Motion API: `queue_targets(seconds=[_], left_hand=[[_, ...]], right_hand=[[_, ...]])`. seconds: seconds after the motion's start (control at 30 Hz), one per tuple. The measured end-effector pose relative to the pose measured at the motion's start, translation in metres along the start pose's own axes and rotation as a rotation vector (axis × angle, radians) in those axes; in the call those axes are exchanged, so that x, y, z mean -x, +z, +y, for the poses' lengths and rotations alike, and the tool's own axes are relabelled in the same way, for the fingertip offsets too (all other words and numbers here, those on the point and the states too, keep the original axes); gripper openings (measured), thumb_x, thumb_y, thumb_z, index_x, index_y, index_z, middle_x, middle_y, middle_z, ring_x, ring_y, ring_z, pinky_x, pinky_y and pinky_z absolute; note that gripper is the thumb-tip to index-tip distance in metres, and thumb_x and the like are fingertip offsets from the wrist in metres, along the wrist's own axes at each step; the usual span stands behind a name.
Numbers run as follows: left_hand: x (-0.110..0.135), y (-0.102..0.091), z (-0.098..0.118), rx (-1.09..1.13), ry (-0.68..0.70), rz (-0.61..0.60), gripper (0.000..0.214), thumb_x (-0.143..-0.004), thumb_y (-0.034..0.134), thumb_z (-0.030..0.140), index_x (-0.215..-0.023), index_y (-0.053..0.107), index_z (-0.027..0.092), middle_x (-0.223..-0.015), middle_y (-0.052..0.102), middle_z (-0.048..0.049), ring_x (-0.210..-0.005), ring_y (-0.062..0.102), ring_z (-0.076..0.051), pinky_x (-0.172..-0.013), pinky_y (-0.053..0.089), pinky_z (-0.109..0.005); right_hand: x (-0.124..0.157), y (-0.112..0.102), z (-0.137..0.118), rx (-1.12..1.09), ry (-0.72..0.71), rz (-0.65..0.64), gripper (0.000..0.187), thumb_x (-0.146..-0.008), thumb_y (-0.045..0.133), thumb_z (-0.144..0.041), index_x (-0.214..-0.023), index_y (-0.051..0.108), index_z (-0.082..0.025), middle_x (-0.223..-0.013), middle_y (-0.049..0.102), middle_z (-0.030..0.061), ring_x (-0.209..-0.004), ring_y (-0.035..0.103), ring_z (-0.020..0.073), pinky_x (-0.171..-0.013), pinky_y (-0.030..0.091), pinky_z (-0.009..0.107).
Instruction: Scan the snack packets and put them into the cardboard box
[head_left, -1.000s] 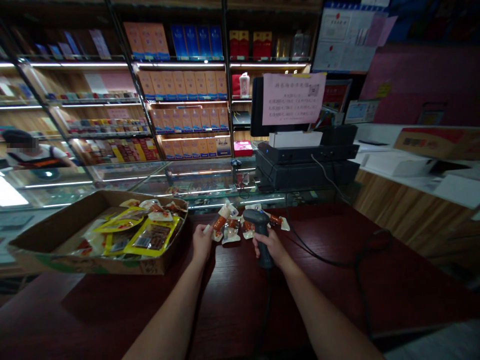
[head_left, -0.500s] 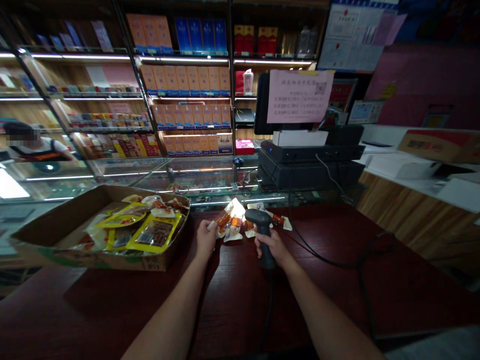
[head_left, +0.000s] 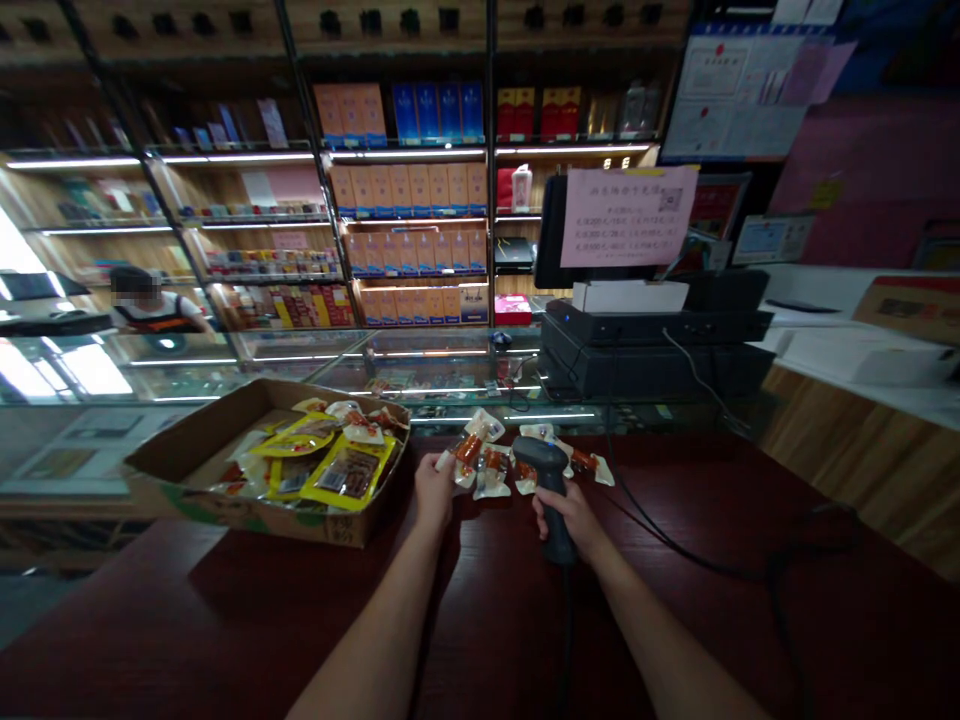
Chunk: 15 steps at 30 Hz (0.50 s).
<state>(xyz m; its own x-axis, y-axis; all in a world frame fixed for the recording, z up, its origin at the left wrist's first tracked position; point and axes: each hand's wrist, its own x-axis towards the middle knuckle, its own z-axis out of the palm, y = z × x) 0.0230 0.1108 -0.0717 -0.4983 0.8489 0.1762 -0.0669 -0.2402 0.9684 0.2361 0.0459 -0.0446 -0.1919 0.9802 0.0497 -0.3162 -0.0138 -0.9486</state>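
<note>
My left hand [head_left: 434,491] is closed on a small clear snack packet [head_left: 466,451] with an orange-red sausage inside, held just above the dark red counter. My right hand [head_left: 574,515] grips the handle of a black barcode scanner [head_left: 550,478], whose head points toward that packet. Several similar small packets [head_left: 525,462] lie in a loose pile on the counter right behind both hands.
An open cardboard box [head_left: 225,450] of yellow and clear snack packs sits to the left. A black cash register with a monitor [head_left: 645,335] stands behind, its cables trailing across the counter at right. Glass display cases and product shelves fill the back; a person [head_left: 154,310] sits far left.
The camera has shifted, so everything sits further right and lower in view. My left hand still holds the packet near the scanner head; the hands have barely moved relative to each other.
</note>
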Motion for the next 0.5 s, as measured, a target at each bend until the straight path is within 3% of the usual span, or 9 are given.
queue_targets(seconds=[0.17, 0.3, 0.5], left_hand=[[-0.009, -0.006, 0.043, 0.211, -0.024, 0.165, 0.030, -0.062, 0.065, 0.037, -0.074, 0.051, 0.014, -0.058, 0.051, 0.0046, -0.048, 0.049, -0.009, -0.048, 0.041, -0.023], [-0.024, -0.023, 0.081, 0.376, 0.066, 0.263, 0.027, -0.065, 0.065, 0.032, -0.078, 0.049, 0.015, -0.068, 0.054, 0.0032, -0.056, 0.053, -0.009, -0.057, 0.047, -0.025], [-0.057, -0.060, 0.106, 0.230, 0.236, 0.442, 0.026, -0.068, 0.065, 0.025, -0.086, 0.049, 0.015, -0.078, 0.055, 0.0007, -0.068, 0.058, -0.011, -0.069, 0.050, -0.031]], right_hand=[[-0.007, 0.030, -0.010, -0.007, -0.020, -0.050, 0.031, -0.066, 0.066, -0.038, -0.080, 0.049, -0.017, -0.049, 0.054, -0.0063, -0.032, 0.049, 0.0094, -0.032, 0.042, 0.021], [-0.022, 0.064, -0.025, 0.026, -0.040, -0.160, 0.030, -0.065, 0.067, -0.037, -0.080, 0.050, -0.017, -0.051, 0.055, -0.0054, -0.033, 0.050, 0.0096, -0.032, 0.042, 0.020], [-0.040, 0.117, -0.037, 0.030, -0.087, -0.305, 0.036, -0.067, 0.065, -0.034, -0.096, 0.050, -0.017, -0.051, 0.055, -0.0070, -0.034, 0.051, 0.0097, -0.033, 0.043, 0.020]])
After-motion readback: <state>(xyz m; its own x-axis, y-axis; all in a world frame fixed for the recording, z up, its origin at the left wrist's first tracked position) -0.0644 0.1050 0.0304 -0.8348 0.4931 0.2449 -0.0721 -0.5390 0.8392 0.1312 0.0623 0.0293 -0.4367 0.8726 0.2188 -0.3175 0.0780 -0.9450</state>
